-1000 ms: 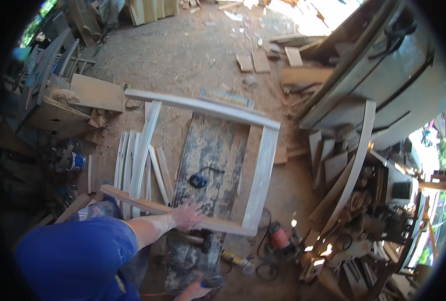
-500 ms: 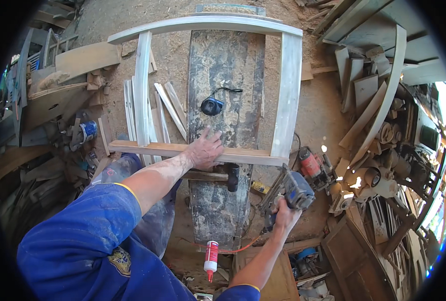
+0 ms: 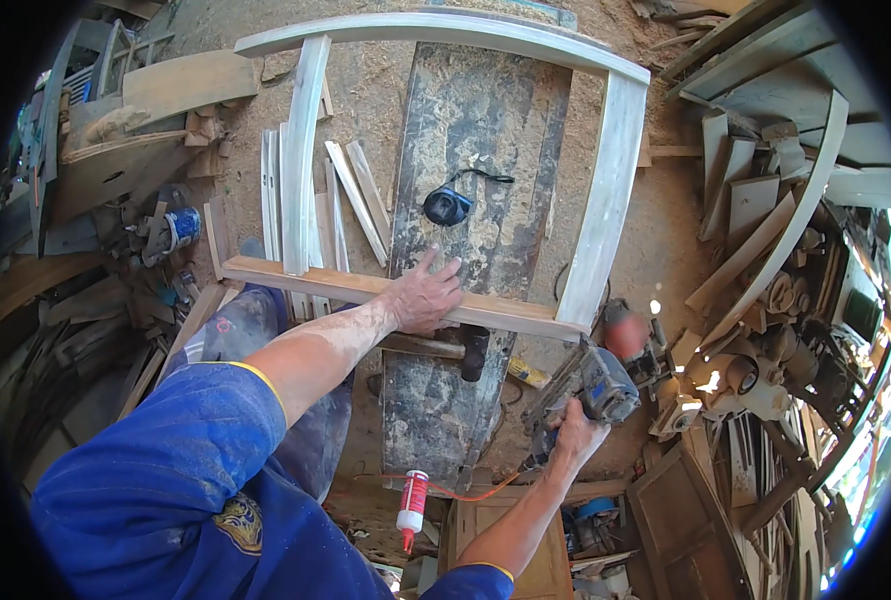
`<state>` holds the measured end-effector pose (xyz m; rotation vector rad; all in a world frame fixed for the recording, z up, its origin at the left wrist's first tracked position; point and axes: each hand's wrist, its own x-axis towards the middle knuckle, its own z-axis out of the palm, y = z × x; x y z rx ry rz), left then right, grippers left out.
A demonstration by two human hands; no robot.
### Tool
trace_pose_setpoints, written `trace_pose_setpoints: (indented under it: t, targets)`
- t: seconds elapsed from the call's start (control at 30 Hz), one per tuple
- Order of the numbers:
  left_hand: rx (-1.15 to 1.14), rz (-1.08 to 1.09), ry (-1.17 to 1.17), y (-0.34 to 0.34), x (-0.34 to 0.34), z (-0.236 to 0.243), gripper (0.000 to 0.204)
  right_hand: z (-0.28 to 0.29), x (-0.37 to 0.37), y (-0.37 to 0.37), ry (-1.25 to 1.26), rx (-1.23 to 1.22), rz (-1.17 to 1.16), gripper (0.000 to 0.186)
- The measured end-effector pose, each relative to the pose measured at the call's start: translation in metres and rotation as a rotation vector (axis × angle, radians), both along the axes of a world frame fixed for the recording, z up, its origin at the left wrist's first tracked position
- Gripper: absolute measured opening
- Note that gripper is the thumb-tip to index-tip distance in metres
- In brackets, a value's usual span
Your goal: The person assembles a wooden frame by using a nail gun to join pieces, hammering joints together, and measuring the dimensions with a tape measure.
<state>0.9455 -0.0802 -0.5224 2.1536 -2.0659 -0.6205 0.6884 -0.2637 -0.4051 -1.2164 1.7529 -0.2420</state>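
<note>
A rectangular wooden frame [image 3: 605, 190] lies across a worn, dusty bench [image 3: 425, 400]. Its nearest side is a brown wooden rail [image 3: 510, 311]; the other members are paler. My left hand [image 3: 425, 297] rests over that rail near its middle, fingers stretched apart past the far edge. In my right hand [image 3: 577, 432], closed round the handle, is a nail gun [image 3: 605, 385] with an orange air hose [image 3: 485, 492]. Its nose meets or nearly meets the frame's near right corner; the exact contact is hidden. A mallet [image 3: 473, 353] lies on the bench just below the rail.
A blue-black tape measure [image 3: 446, 206] sits on the bench inside the frame. A glue bottle [image 3: 412, 508] with a red tip is at the bench's near end. A red power tool [image 3: 625, 332] stands beyond the nail gun. Wood offcuts [image 3: 355, 200] and scrap piles line both sides.
The whole view has shifted slightly, so the frame and bench sit farther right and tilted. Both hands keep their places: left on the rail, right holding the nail gun at the corner.
</note>
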Motion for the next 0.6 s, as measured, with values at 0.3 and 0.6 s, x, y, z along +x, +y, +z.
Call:
trace_pose_setpoints:
  t: [0.3,0.6]
  targets:
    - [0.005,-0.004,-0.029,0.002,-0.002,-0.007,0.047,0.008,0.01,-0.01,0.009,0.025,0.023,0.021]
    - [0.021,-0.01,-0.012,0.0,-0.002,-0.001,0.046,0.004,-0.002,-0.008,0.048,0.016,0.131,0.019]
